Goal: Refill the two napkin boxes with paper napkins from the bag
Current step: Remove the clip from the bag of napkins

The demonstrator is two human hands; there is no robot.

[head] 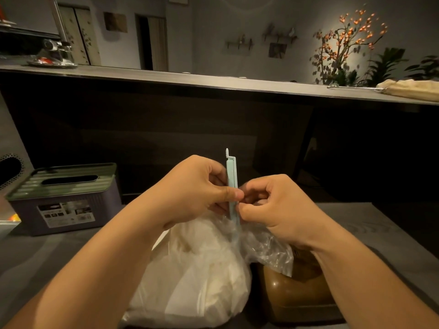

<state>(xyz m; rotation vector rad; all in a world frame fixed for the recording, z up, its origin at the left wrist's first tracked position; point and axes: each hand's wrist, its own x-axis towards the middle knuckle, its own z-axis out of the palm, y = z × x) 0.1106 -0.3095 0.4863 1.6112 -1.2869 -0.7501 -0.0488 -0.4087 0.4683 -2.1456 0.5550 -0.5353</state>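
Napkin-filled clear plastic bag [190, 269] was still sealed; left hand [190, 193] and right hand [273, 207] both pinched its pale-green clip [231, 186], which likely needed unlatching next.

Both forearms are bare, with no sleeves, rings, watches or gloves visible.
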